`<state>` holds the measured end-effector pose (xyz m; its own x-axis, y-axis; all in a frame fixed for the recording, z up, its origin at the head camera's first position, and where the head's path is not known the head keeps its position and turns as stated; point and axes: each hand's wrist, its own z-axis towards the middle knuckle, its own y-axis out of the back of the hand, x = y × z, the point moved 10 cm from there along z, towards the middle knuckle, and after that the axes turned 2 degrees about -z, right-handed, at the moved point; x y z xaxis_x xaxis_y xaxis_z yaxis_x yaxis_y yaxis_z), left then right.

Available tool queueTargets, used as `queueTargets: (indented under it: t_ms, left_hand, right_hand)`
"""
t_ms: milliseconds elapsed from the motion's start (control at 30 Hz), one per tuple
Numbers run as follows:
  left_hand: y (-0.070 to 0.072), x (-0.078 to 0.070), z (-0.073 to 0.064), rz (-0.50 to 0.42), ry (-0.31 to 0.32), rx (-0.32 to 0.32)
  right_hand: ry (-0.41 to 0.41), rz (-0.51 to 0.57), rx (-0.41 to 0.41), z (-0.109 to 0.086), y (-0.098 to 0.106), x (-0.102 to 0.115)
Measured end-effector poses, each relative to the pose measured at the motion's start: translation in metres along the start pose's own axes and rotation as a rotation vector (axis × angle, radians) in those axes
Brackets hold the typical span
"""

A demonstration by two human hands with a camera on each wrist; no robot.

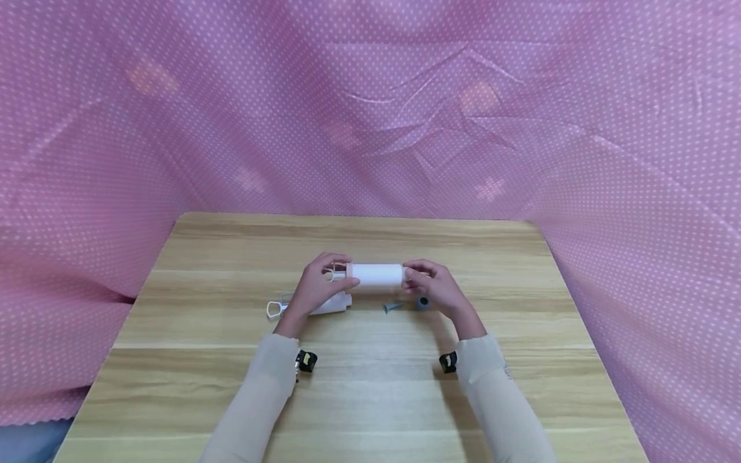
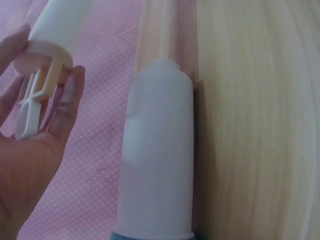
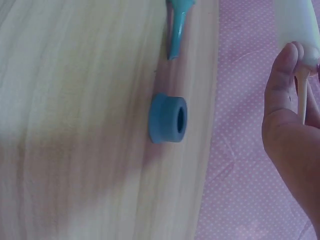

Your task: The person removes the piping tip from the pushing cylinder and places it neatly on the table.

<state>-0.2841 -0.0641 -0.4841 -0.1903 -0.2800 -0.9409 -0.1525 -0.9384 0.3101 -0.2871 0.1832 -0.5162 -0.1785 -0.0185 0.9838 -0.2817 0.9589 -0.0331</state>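
Observation:
Held level above the table is a white syringe-like tube with a pink collar and a plunger handle at its left end. My left hand grips the collar end; in the left wrist view the handle points back into the palm. At the other end, my right hand pinches the tip, where a thin pale nozzle runs toward the palm. A second white tube with a blue collar lies on the table under my left forearm, partly hidden by it in the head view.
Below the held tube, a teal cone-shaped nozzle lies on the wooden table. A blue ring-shaped cap sits near my right hand. Pink dotted cloth hangs behind the table and at both sides.

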Motion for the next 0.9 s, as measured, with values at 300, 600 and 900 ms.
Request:
queueTargets:
  t_ms: [300, 600, 900]
  left_hand:
    - [0.005, -0.016, -0.008, -0.125, -0.055, -0.006]
    - [0.008, -0.022, -0.013, -0.137, -0.067, -0.022]
    - [0.012, -0.03, -0.015, -0.095, -0.121, -0.078]
  right_hand:
    - [0.016, 0.012, 0.055, -0.006, -0.006, 0.01]
    - [0.062, -0.105, 0.119, -0.014, -0.014, 0.02]
    - [0.122, -0.077, 0.064, -0.016, -0.015, 0.034]
